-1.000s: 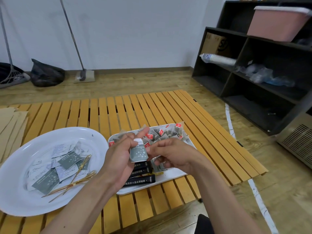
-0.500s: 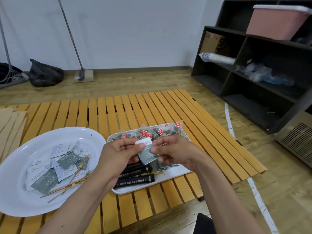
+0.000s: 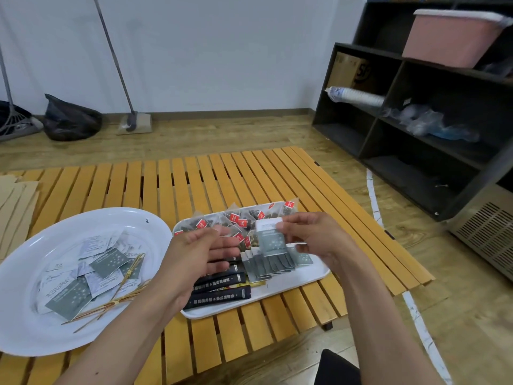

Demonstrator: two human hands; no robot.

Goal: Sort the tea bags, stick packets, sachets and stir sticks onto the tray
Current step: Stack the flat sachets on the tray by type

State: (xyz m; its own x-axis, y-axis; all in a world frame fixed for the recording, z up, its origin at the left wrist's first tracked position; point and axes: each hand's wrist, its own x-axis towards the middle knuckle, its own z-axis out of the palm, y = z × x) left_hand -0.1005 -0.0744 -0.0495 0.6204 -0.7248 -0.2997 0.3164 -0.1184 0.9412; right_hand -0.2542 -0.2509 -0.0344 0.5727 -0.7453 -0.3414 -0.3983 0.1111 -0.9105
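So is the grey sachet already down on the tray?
No. The right hand pinches the grey sachet above the tray.

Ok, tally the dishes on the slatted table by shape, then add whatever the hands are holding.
Round white plate: 1
Rectangular white tray: 1
Grey sachet, pinched by the right hand: 1
Things in the left hand: 0
Total: 3

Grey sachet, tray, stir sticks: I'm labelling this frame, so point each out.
grey sachet [image 3: 273, 240], head view, its starred grey face.
tray [image 3: 280, 290], head view, bare white floor near the front rim.
stir sticks [image 3: 122, 300], head view, the bundle's middle.
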